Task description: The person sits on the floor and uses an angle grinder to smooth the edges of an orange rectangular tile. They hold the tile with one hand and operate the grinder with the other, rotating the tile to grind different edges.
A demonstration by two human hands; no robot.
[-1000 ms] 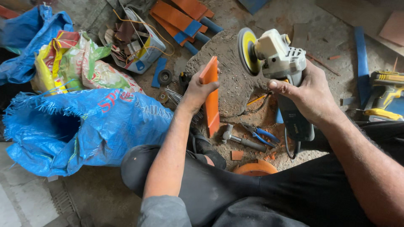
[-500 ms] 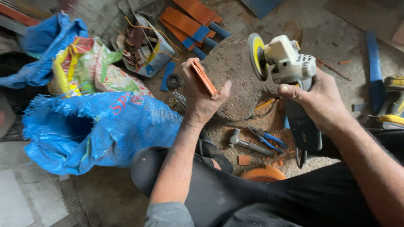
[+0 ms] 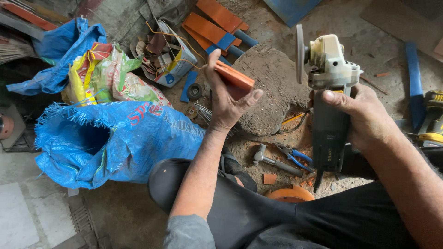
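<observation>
Head view, centre frame | my left hand [image 3: 226,99] fingers clasp orange piece [image 3: 234,77] | right hand [image 3: 364,115] fingers wrapped on grinder [image 3: 328,87] | disc apart from piece, I judge cutting not begun

The flat piece [image 3: 234,77] is orange. The grinder [image 3: 328,92] has an off-white head and a black body. The woven sack [image 3: 115,143] is bright blue with red and white print. The bag [image 3: 110,76] is yellow, green and red. The pliers [image 3: 291,154] have blue handles. The trousers [image 3: 277,216] are black.
</observation>
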